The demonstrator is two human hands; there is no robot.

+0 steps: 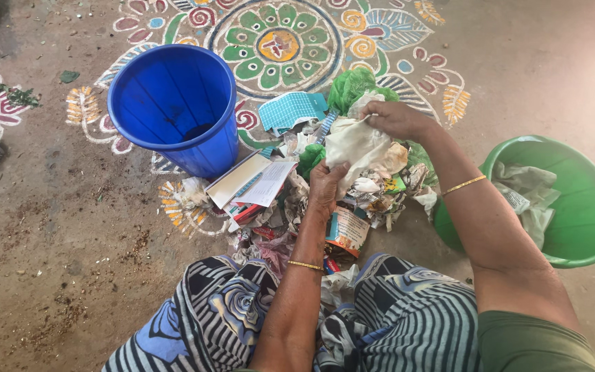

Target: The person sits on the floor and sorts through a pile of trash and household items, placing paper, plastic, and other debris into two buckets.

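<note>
Both hands' fingers (380, 112) gripping cream bag (354, 143), orange-labelled packet (346, 231) below

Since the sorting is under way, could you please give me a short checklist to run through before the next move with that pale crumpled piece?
1. Both hands on the piece: ok. The left hand and right hand pinch the pale crumpled piece.
2. Piece lifted off the waste pile: cannot tell; it hangs right over it.
3. Blue bucket upright with room: ok, nearly empty.
4. Green tub has room: ok, only some crumpled paper inside.
5. What the piece is made of: cannot tell.
</note>
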